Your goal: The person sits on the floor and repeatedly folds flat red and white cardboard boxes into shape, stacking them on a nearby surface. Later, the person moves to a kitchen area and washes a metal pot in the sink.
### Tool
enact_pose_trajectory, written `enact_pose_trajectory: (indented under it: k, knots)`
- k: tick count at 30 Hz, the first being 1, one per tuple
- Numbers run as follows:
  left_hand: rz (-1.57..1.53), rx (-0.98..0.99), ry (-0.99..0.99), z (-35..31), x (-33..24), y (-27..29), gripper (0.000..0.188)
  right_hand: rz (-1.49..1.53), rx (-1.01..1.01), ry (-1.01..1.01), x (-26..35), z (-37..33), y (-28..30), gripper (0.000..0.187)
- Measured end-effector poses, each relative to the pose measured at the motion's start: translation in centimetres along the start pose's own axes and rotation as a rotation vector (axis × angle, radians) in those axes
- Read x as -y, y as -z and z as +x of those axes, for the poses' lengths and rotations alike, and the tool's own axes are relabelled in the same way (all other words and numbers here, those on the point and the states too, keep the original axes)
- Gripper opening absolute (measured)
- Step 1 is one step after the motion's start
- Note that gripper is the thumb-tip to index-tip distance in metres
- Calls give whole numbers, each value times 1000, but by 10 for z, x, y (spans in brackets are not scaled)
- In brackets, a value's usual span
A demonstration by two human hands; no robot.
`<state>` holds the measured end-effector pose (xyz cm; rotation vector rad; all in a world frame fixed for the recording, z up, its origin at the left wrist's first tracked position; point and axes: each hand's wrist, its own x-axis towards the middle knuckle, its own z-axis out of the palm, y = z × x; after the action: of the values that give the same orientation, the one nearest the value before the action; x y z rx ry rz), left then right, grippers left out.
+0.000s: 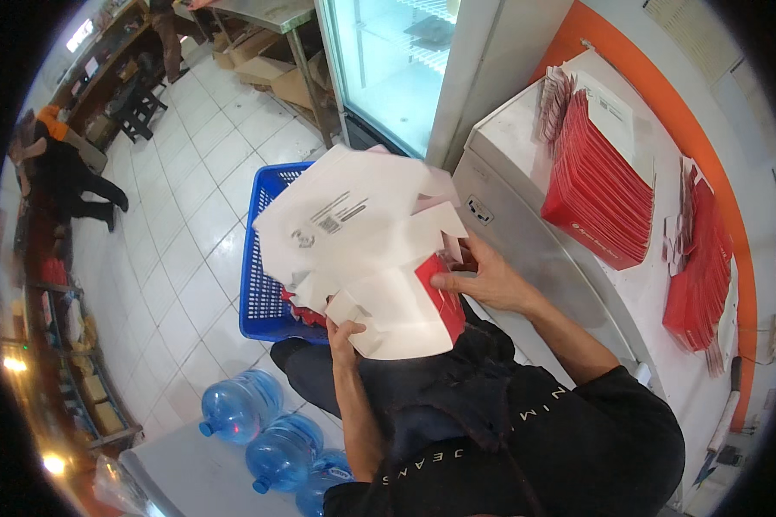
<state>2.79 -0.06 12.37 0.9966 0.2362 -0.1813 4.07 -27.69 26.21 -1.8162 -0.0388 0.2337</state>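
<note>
Over my lap I hold a few unfolded white-and-red cardboard food boxes (379,297), their pale sides mostly facing up. My left hand (345,338) grips the flaps at their near left corner, with the fingers partly under the card. On the right, my right hand (483,274) is closed around the red side panel, its thumb on top and some fingers hidden behind. Just beyond, under the far end of the card, stands a blue plastic basket (252,297) with red folded card showing inside.
To the right, a white chest (509,129) bears stacks of flattened red boxes (599,194). A lit glass-door fridge (388,77) stands ahead. Large blue water bottles (243,405) lie at the lower left. A person (73,177) bends far left; another stands farther back. A black stool (136,105) is nearby.
</note>
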Motion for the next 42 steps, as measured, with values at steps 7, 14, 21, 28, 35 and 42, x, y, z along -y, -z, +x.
enact_pose_trajectory:
  k: [7, 14, 21, 28, 35, 42]
  knots:
    - [148, -138, 24, 4, -10, 1, 72, 97, -194, -49, -2, 18, -17, 57]
    - [247, -137, -47, 16, -24, 6, 67, 185, -428, -108, -14, 37, -5, 58]
    - [396, -21, -43, 22, -2, -22, 64, -882, 195, 566, -2, -17, -35, 45]
    - [286, -241, 75, 35, 6, -26, 45, -990, 546, 420, -56, -29, -43, 29]
    - [-6, -32, 375, 51, -7, 8, 41, -1083, 343, 493, -71, -28, -38, 20]
    - [-144, -70, 131, 46, -38, -35, 52, -1106, 212, 677, -19, -25, 0, 21]
